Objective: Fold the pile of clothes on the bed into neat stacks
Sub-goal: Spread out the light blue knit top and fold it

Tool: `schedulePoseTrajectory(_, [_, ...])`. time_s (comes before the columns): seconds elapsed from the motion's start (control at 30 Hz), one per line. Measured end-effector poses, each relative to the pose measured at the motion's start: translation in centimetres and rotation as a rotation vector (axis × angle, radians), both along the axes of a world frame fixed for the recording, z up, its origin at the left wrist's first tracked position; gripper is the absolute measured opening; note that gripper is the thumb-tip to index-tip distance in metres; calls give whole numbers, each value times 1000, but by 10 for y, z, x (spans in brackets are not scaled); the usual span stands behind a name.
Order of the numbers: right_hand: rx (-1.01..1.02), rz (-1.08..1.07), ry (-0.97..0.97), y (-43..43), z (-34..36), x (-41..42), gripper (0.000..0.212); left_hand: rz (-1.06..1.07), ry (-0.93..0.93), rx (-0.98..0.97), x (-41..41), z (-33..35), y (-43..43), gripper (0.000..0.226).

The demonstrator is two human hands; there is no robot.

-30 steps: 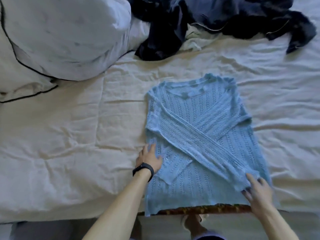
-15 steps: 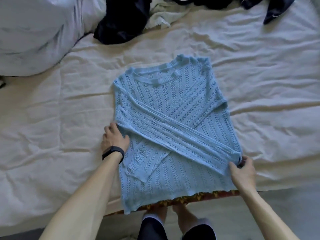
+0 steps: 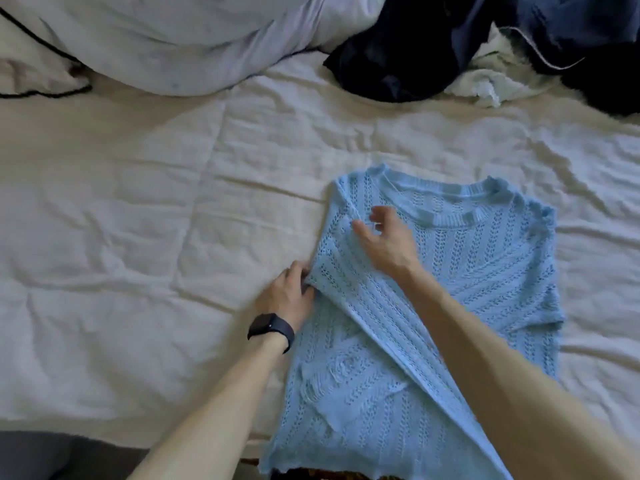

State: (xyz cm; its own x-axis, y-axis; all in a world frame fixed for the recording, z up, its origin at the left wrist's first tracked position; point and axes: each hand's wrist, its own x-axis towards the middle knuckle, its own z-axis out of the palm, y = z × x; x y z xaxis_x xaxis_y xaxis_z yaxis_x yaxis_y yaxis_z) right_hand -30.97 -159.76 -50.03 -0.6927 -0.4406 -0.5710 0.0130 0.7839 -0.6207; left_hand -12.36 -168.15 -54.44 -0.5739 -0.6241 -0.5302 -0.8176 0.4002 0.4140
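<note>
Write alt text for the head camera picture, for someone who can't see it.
A light blue knit sweater lies on a cream bed; the left hand pinches its side edge while the open right hand reaches across near the collar. Dark unfolded clothes lie beyond, beside a pillow.

The person has two bare arms. The left arm (image 3: pixel 207 410) and the right arm (image 3: pixel 502 358) are long and slim, and the skin shows all the way from the hands to the edge of the picture. The left hand (image 3: pixel 287 296) and the right hand (image 3: pixel 384 244) are bare too. The fingers of the right hand look a bit blurry. On the left wrist is a black watch (image 3: pixel 268 328). Its face is dark, flat and square. A wide black strap (image 3: pixel 286 337) goes round the wrist.
</note>
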Motion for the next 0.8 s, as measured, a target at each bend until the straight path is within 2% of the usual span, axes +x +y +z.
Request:
schedulePoseTrajectory(0.07, [154,151,13,-34,-12,-20,52,43,50,78,4,-6,-5,29])
schedulePoseTrajectory(0.13, [256,253,35,-54,-21,-36,31,109,92,157,7,-10,-7,27])
schedulePoseTrajectory(0.23, [90,183,13,-77,-25,-42,18,207,154,227,13,-13,-10,28])
schedulePoseTrajectory(0.33, [-93,74,-68,-94,-23,-35,18,243,177,183,20,-17,-11,28])
schedulePoseTrajectory(0.4, [-85,110,-133,-96,-23,-28,33,203,155,185,21,-18,-9,31])
schedulePoseTrajectory(0.47, [-51,70,-126,-93,-27,-26,38,196,140,223,19,-17,-9,39])
schedulePoseTrajectory(0.6, [44,77,72,-86,-36,-24,23,208,106,258,5,-13,-13,57])
schedulePoseTrajectory(0.67, [-22,95,78,-89,-40,-19,16,204,71,245,-1,-11,-17,57])
schedulePoseTrajectory(0.73, [-124,38,-6,-92,-41,-15,18,140,37,183,-7,-11,-22,45])
schedulePoseTrajectory(0.8, [-208,2,-159,-89,-38,-15,29,79,-1,145,-12,-9,-25,41])
